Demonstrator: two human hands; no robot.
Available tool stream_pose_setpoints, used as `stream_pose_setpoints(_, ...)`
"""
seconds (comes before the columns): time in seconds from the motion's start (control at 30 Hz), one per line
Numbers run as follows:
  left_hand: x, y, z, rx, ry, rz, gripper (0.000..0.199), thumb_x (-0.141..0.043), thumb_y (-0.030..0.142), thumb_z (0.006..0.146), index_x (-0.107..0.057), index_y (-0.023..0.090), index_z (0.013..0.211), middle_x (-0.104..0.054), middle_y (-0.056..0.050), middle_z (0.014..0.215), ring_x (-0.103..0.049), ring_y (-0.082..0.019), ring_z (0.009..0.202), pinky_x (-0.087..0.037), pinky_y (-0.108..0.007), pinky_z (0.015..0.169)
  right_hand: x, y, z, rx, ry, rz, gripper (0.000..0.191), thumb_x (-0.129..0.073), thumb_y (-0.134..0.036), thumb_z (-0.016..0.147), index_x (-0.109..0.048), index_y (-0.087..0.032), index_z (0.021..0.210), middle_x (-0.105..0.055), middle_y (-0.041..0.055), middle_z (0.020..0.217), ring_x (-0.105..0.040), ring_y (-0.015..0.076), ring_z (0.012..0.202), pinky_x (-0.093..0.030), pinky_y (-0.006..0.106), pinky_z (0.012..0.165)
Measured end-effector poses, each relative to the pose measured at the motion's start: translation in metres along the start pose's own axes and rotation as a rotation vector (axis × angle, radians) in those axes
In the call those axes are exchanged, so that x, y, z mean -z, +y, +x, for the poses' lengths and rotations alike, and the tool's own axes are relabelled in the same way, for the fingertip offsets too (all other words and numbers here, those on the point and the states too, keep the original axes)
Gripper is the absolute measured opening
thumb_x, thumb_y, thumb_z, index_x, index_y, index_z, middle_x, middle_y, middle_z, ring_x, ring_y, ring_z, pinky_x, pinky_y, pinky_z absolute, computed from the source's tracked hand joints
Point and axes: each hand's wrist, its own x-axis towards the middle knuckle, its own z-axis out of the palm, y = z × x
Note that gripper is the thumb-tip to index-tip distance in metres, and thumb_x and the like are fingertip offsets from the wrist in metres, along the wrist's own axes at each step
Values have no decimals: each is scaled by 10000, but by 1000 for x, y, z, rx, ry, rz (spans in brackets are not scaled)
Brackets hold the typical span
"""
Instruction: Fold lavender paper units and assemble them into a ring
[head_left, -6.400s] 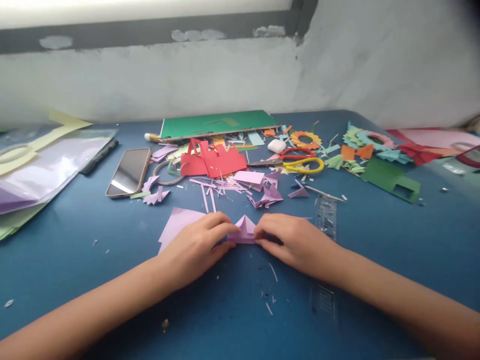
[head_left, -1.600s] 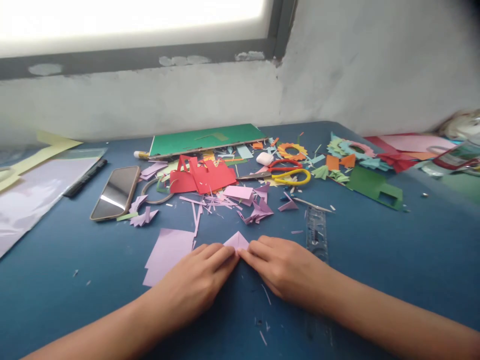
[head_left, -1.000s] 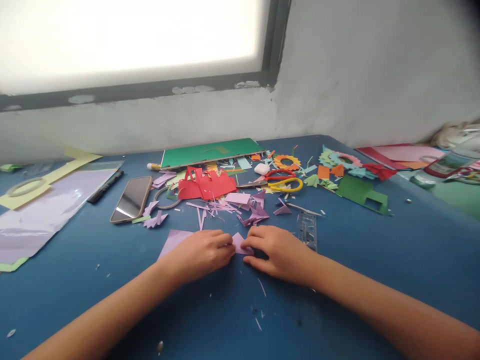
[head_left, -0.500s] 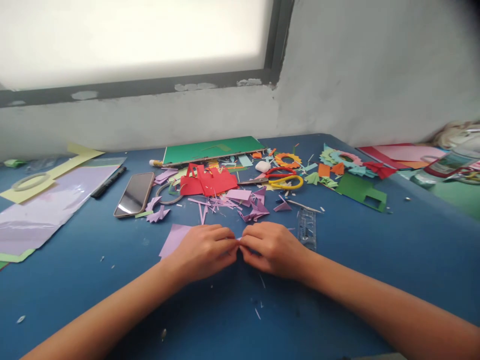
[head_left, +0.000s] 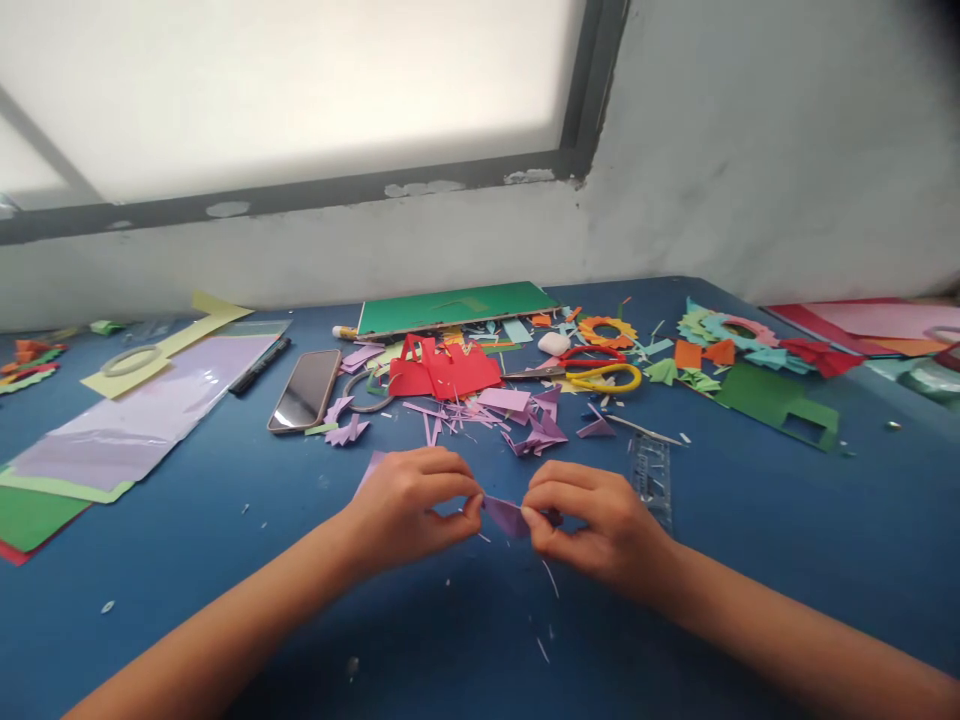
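Note:
A small folded piece of purple paper (head_left: 505,516) is held up between my two hands over the blue table. My left hand (head_left: 420,505) pinches its left end between thumb and fingers. At its right end, my right hand (head_left: 592,515) grips it the same way. Behind my left hand a purple paper sheet (head_left: 370,468) lies on the table, mostly hidden. Just beyond my hands are folded purple paper pieces (head_left: 541,432) and thin purple strips (head_left: 450,412). A clear plastic ruler (head_left: 651,478) lies by my right hand.
Scissors (head_left: 600,372) with red and yellow handles lie beyond, beside red paper (head_left: 450,370) and a white eraser (head_left: 553,343). A phone (head_left: 305,390), a black marker (head_left: 259,366) and purple sheets in plastic (head_left: 161,405) are on the left. Green card (head_left: 772,400) and paper rings (head_left: 609,332) are at right.
My hands have moved apart, and the folded purple paper between them now shows. The view has turned slightly left, so the table things appear farther right.

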Motion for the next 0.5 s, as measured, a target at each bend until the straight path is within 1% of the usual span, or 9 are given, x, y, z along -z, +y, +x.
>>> stream_pose_setpoints(0.1, 8, -5, 0, 50, 68, 4, 127, -533, 115, 776, -642, 130, 713, -659, -60, 702, -596, -132, 633, -500, -250, 600, 4, -2, 3, -78, 63, 44, 159, -473, -110, 788, -544, -163, 655, -524, -3, 630, -495, 96, 571, -420, 217, 543)
stream_pose_setpoints(0.13, 10, -5, 0, 65, 67, -7, 131, -524, 110, 787, -638, 128, 724, -655, -57, 700, -595, -126, 630, -502, -246, 605, 4, -2, 4, -97, 69, 52, 162, -470, -115, 787, -537, -166, 648, -521, -5, 625, -498, 99, 574, -423, 221, 546)
stream_pose_setpoints(0.17, 10, -4, 0, 72, 54, -25, 119, -528, 113, 792, -639, 130, 753, -659, -53, 719, -599, -120, 643, -505, -234, 610, 5, -3, 4, -110, 65, 61, 163, -467, -120, 786, -533, -167, 645, -521, -5, 622, -502, 101, 577, -426, 223, 548)
stream_pose_setpoints(0.27, 6, 3, -2, 98, -66, -128, 113, -572, 166, 797, -640, 141, 884, -672, -48, 798, -608, -119, 690, -508, -219, 625, 4, -3, 4, -120, 28, 88, 155, -465, -119, 783, -530, -166, 651, -523, -5, 624, -505, 101, 580, -432, 222, 556)
stream_pose_setpoints(0.33, 0, 9, -4, 98, -111, -208, 105, -561, 177, 818, -647, 143, 867, -673, -40, 760, -600, -115, 654, -492, -217, 603, 1, -3, 2, -107, 6, 104, 142, -469, -114, 784, -533, -165, 668, -527, -3, 635, -506, 99, 584, -434, 215, 558)
stream_pose_setpoints(0.43, -9, 16, -6, 127, -84, -249, 110, -554, 161, 826, -660, 140, 803, -668, -34, 694, -580, -107, 597, -461, -208, 566, -2, -5, 1, -73, -30, 106, 120, -480, -136, 807, -550, -165, 715, -545, 8, 667, -507, 96, 591, -433, 200, 541)
stream_pose_setpoints(0.5, -12, 20, -7, 133, -78, -257, 128, -551, 156, 827, -662, 136, 766, -663, -35, 670, -573, -107, 585, -451, -203, 553, -4, -7, 1, -23, -47, 69, 116, -490, -156, 822, -561, -165, 731, -561, 19, 676, -511, 104, 602, -431, 207, 541)
